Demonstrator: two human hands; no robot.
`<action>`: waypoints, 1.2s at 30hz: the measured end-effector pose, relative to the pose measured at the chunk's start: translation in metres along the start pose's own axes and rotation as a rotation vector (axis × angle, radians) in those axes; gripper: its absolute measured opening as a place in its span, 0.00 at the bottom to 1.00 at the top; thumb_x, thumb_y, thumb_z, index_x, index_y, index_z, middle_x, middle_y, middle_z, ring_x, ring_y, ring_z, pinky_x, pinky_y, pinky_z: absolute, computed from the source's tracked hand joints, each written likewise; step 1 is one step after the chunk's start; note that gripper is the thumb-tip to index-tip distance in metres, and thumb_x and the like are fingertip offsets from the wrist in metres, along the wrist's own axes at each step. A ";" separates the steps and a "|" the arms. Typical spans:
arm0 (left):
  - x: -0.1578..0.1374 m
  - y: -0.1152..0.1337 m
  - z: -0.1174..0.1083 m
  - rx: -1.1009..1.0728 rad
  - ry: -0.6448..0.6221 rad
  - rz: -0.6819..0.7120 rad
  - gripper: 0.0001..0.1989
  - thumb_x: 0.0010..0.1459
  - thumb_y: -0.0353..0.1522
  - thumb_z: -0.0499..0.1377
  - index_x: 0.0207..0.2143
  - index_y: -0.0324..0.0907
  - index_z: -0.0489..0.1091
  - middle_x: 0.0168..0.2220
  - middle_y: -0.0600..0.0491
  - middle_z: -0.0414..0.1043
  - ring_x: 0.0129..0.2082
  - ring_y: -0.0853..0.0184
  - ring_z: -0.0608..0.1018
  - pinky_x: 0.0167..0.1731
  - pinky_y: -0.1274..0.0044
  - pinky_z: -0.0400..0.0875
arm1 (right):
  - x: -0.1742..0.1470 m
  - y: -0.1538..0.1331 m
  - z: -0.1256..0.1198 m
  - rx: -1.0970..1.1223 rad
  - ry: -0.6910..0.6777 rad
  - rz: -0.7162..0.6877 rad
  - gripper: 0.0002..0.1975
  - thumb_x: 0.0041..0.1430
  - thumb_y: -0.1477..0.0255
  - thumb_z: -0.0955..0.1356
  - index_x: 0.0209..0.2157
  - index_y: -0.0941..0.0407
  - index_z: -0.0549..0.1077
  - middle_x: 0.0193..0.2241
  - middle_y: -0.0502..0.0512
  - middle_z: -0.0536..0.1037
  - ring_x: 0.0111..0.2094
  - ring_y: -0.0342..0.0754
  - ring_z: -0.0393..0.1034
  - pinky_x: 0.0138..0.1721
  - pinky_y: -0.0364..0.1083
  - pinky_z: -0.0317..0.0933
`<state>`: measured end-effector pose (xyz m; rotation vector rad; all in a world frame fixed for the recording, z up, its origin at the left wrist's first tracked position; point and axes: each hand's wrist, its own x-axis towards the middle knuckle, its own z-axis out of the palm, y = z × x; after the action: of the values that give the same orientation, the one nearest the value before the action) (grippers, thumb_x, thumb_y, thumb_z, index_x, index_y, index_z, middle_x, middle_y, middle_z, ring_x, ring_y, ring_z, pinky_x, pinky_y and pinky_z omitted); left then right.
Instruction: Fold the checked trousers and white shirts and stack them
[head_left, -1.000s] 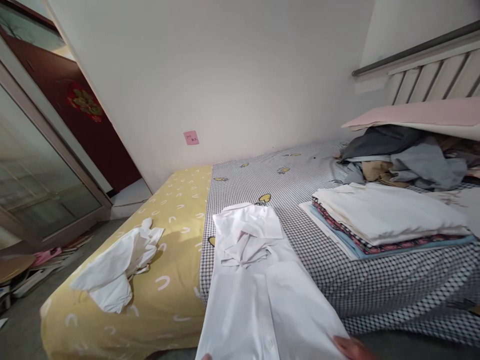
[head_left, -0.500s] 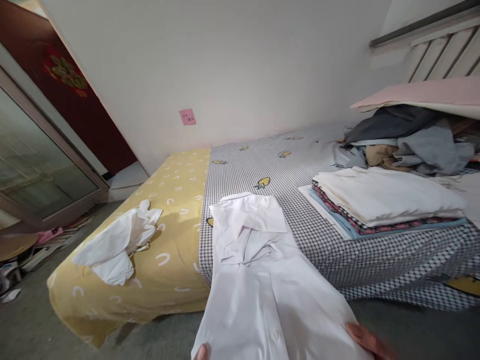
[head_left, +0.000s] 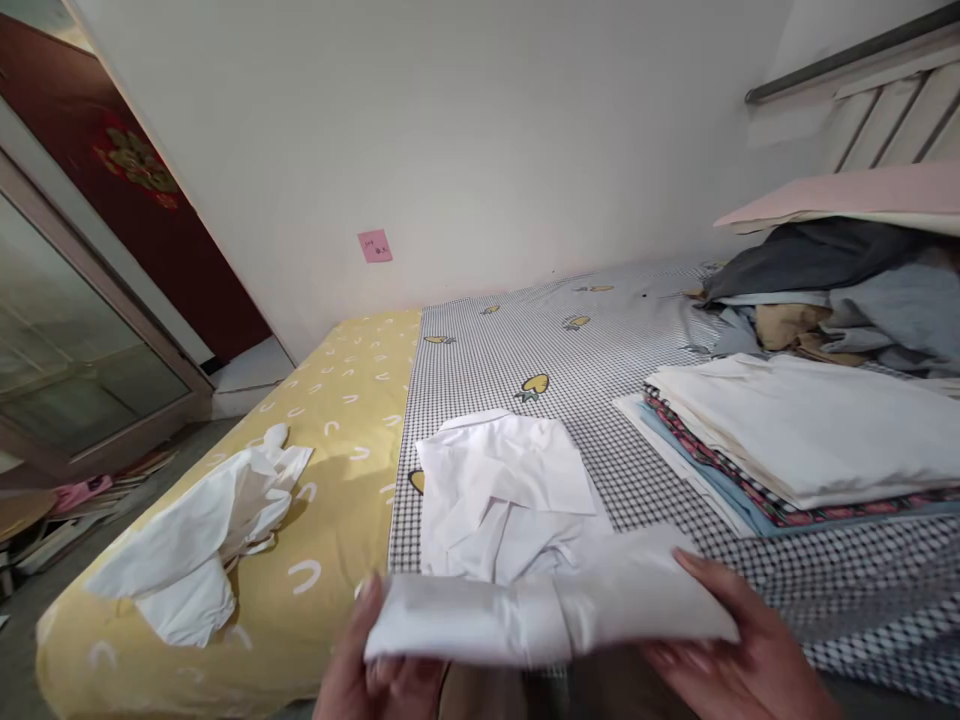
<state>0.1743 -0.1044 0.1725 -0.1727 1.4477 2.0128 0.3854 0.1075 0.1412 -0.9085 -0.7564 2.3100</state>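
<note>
A white button-up shirt (head_left: 510,470) lies on the checked part of the bed, its sleeves tucked in over the body. Its lower end is lifted and doubled over toward the bed. My left hand (head_left: 379,655) grips the left side of that raised fold, thumb on the upper face and fingers beneath. On the right side, my right hand (head_left: 739,640) holds the same fold in the same way. The shirt's collar end rests flat, farther from me.
Folded clothes form a stack (head_left: 810,430) at the right, with a loose clothes pile (head_left: 817,290) behind. A crumpled white garment (head_left: 202,530) lies on the yellow sheet (head_left: 345,390) at the left. The wall (head_left: 525,130) stands behind the bed.
Both hands have come up from the frame's bottom edge, raising the shirt's lower end and folding it toward the collar. The view has shifted slightly closer to the bed.
</note>
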 end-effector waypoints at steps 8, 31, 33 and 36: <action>0.142 0.057 0.126 -0.019 -0.110 0.031 0.20 0.64 0.37 0.58 0.20 0.43 0.59 0.20 0.60 0.61 0.20 0.76 0.66 0.36 0.76 0.75 | 0.156 -0.037 0.092 0.043 -0.130 -0.191 0.17 0.54 0.59 0.72 0.24 0.51 0.62 0.19 0.45 0.64 0.20 0.42 0.60 0.27 0.45 0.67; 0.171 -0.071 0.103 1.768 -0.201 0.923 0.26 0.68 0.35 0.45 0.67 0.57 0.56 0.72 0.51 0.48 0.73 0.53 0.51 0.66 0.41 0.43 | 0.160 0.048 0.061 -1.840 -0.148 -0.956 0.25 0.69 0.66 0.62 0.66 0.39 0.63 0.66 0.51 0.66 0.68 0.62 0.54 0.66 0.72 0.37; 0.169 -0.068 0.107 1.794 -0.147 0.905 0.25 0.70 0.37 0.43 0.67 0.59 0.55 0.72 0.54 0.49 0.72 0.55 0.51 0.66 0.42 0.44 | 0.160 0.043 0.038 -1.899 -0.062 -0.910 0.25 0.70 0.59 0.60 0.67 0.40 0.61 0.68 0.51 0.63 0.69 0.63 0.52 0.66 0.73 0.36; 0.165 -0.066 0.113 1.839 -0.114 0.870 0.24 0.70 0.39 0.41 0.67 0.59 0.55 0.72 0.56 0.49 0.72 0.56 0.52 0.67 0.44 0.46 | 0.169 0.028 0.008 -1.962 0.155 -0.799 0.26 0.71 0.54 0.57 0.67 0.41 0.61 0.69 0.50 0.60 0.70 0.63 0.48 0.65 0.74 0.37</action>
<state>0.1110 0.0774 0.0880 1.4449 2.8462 0.3167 0.2663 0.1954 0.0554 -0.9842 -2.6353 0.2317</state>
